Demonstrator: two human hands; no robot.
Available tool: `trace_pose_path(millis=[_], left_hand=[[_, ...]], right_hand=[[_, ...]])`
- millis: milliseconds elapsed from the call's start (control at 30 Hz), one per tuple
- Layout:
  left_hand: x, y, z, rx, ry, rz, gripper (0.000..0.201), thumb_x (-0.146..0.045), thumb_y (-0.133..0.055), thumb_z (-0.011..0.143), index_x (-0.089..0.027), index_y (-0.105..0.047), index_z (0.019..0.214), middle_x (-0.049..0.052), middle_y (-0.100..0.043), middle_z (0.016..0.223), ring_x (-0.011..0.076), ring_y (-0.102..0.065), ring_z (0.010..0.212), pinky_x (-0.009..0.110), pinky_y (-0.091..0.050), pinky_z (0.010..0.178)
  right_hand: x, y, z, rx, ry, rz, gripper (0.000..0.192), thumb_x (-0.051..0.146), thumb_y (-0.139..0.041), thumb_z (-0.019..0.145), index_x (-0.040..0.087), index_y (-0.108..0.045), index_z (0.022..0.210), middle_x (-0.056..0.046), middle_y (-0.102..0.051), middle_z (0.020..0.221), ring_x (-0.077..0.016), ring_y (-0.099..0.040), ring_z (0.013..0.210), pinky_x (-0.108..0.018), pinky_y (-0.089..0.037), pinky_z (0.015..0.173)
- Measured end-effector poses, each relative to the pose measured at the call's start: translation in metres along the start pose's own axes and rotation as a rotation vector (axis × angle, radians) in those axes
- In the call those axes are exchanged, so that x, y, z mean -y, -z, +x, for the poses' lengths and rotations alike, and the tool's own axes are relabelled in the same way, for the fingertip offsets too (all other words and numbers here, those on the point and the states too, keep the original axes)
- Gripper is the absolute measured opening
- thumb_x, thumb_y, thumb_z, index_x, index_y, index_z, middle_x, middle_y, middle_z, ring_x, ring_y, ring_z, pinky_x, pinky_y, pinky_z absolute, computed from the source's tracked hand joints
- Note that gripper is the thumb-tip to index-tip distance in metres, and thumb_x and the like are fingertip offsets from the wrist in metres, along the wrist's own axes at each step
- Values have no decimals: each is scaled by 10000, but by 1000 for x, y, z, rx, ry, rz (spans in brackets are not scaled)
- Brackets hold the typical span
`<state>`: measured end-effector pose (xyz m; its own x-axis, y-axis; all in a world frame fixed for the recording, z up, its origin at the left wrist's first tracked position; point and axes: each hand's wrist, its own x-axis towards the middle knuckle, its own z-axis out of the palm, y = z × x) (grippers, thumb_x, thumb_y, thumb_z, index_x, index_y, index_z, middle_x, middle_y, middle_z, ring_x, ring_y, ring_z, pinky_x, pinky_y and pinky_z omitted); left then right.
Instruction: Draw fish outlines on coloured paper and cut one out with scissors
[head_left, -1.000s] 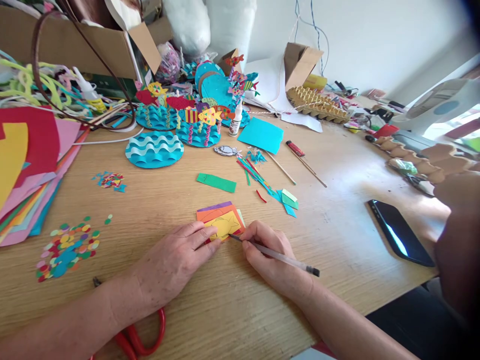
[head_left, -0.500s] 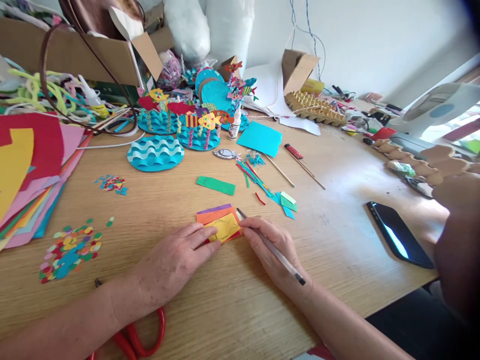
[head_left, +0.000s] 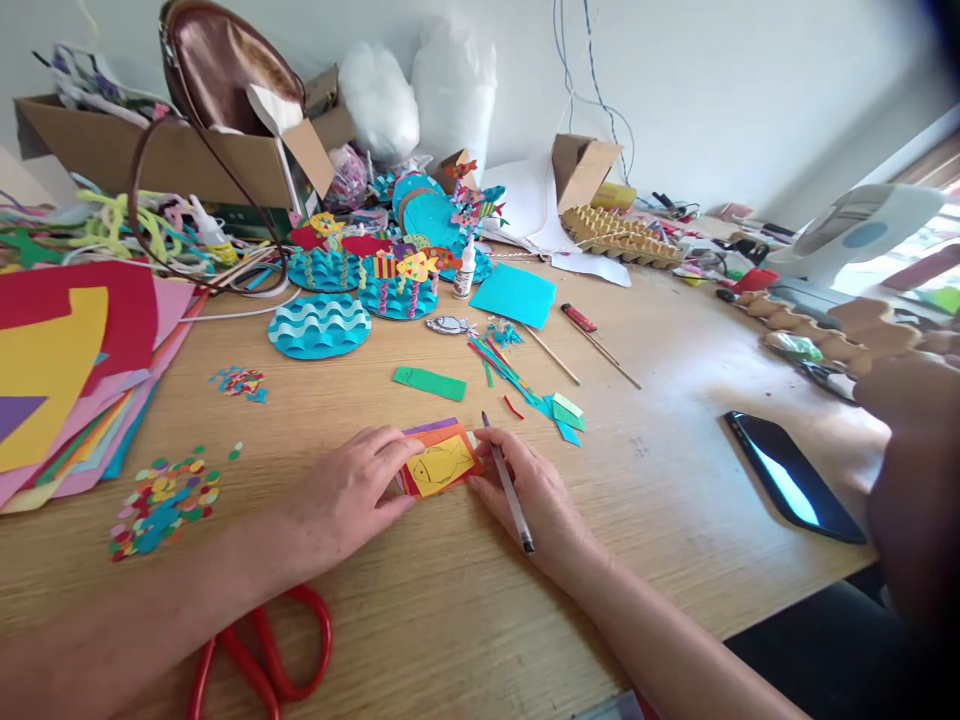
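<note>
A yellow paper piece [head_left: 442, 467] with a fish drawn in dark line lies on top of a small stack of coloured paper pieces [head_left: 429, 434] in orange, red and purple. My left hand [head_left: 361, 478] pinches the stack's left edge between thumb and fingers. At its right edge, my right hand [head_left: 529, 490] touches the papers with its fingers while it keeps hold of a clear pen [head_left: 510, 492], tip pointing away from me. Under my left forearm, red-handled scissors [head_left: 319, 640] are partly hidden. A green paper strip [head_left: 429, 383] rests just beyond the stack.
Paper dots [head_left: 165, 500] and a pile of coloured sheets [head_left: 127, 400] are at left. Blue wavy paper discs [head_left: 320, 325], some topped with paper fish, stand behind, near a glue bottle [head_left: 464, 270]. A phone [head_left: 791, 475] lies at right, with paper strips [head_left: 510, 370] nearer the middle.
My left fingers have slid off the yellow paper to the stack's left edge, uncovering the fish's head. My right hand has shifted to the stack's edge and the pen has swung more upright. The view has tilted slightly.
</note>
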<state>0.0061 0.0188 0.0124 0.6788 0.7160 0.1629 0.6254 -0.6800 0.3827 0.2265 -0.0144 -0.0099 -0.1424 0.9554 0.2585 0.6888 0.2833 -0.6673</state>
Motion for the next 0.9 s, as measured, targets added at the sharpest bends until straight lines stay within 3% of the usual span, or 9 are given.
trace_pose_path(millis=[167,433,900], left_hand=[[-6,-1,13,90,77,44,369,-198,-650,762,-152,-536,1110,78,-592,1057,245,-551,1019,386,-460,875],[-10,-4,21,148,161,71,292,-260,-595,803,-163,-552,1075,78,-576,1012,246,-531,995,374,-435,859],[-4,-9,25,128,199,42,164,-209,-640,751,-191,-535,877,42,-576,952,226,-524,948,338,-417,799]], right_hand=[[0,-2,-1,20,18,-13,379,99,-580,755,195,-491,1111,-66,-632,951,-206,-595,893,-337,-480,783],[1,-4,0,17,18,-6,336,84,-572,748,188,-488,1056,-65,-623,922,-208,-588,866,-337,-478,765],[-2,-7,-1,6,58,-40,331,72,-581,742,183,-482,1038,-55,-623,866,-204,-598,804,-312,-479,717]])
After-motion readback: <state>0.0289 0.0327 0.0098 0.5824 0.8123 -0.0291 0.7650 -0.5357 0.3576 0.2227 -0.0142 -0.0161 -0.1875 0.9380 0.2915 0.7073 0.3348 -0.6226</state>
